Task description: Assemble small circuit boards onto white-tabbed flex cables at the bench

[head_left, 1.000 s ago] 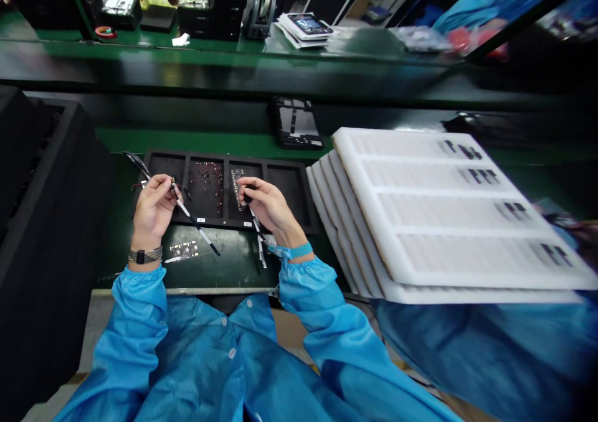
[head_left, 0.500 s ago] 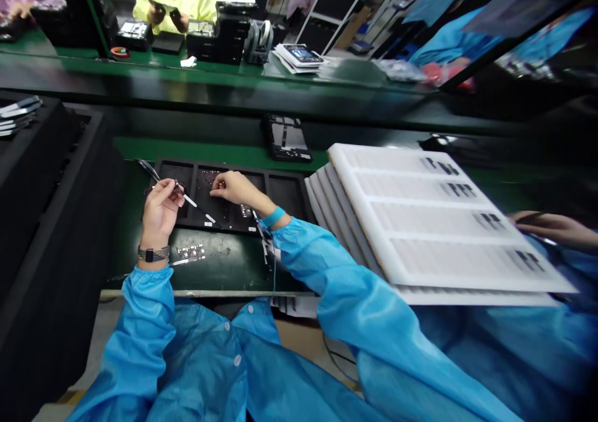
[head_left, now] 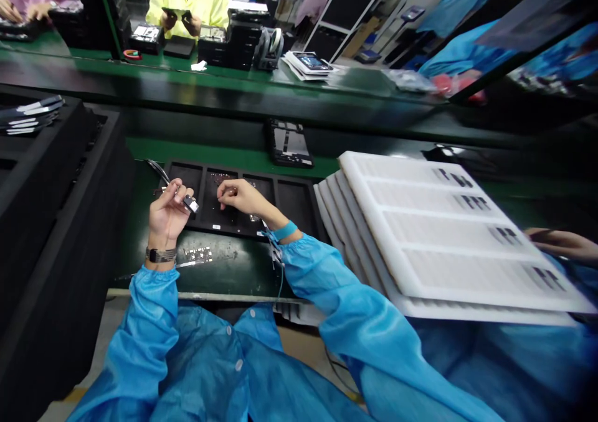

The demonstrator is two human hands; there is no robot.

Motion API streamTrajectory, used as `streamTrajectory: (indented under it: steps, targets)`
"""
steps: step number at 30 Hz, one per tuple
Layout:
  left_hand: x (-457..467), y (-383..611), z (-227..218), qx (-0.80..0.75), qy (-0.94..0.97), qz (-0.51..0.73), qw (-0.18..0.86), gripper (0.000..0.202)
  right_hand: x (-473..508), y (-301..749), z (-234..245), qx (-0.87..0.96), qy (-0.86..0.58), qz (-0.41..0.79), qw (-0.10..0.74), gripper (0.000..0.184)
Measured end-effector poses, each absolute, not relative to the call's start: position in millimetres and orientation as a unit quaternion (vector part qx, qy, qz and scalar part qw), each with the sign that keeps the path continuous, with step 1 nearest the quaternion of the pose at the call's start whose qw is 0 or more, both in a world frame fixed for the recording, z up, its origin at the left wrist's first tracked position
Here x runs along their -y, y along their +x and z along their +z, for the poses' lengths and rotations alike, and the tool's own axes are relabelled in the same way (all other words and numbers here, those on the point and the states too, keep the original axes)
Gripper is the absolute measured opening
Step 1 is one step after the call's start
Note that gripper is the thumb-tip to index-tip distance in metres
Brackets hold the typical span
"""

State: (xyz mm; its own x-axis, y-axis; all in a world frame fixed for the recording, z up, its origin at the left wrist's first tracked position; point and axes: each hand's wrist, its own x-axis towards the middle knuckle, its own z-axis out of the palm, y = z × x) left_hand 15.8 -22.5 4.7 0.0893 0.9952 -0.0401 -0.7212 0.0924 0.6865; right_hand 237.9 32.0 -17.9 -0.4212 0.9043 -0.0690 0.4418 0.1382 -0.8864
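Note:
My left hand (head_left: 169, 216) is raised at the left end of a black compartment tray (head_left: 301, 203). Its fingers are closed on a thin dark flex cable (head_left: 190, 204) with a white patch at its end. My right hand (head_left: 237, 196), with a blue band at the wrist, hovers over the tray's middle compartments. Thumb and fingertips are pinched together; whatever is between them is hidden. Small parts lie in the tray under and beside this hand. In front of the tray, a small panel of circuit boards (head_left: 199, 255) rests on the green table.
White foam trays (head_left: 397, 223) holding dark strips are stacked at the right. Black foam trays (head_left: 42, 223) rise at the left, with flat pieces (head_left: 32, 116) on top. An opened device (head_left: 290, 143) lies behind the tray. Another person's hand (head_left: 563, 243) is at far right; co-workers sit opposite.
The flex cable in my left hand has turned: its long strip with white marks no longer extends toward the tray. My right hand stays over the tray, fingers still pinched. The view has shifted slightly.

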Motion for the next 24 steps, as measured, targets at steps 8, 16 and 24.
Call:
streamTrajectory:
  steps: [8, 16, 24]
  targets:
    - [21.9, 21.6, 3.3, -0.278, 0.269, 0.613, 0.689, 0.019, -1.9, 251.1, -14.5, 0.664, -0.425, 0.535, 0.303, 0.020]
    - [14.2, 20.9, -3.3, -0.328, 0.186, 0.624, 0.685, 0.010, 14.9, 262.2, -16.7, 0.659, -0.440, 0.489, 0.365, 0.025]
    - [10.1, 23.0, -15.2, -0.325, 0.201, 0.625, 0.681, 0.017, 21.6, 271.4, -25.5, 0.669, -0.454, 0.425, 0.406, 0.022]
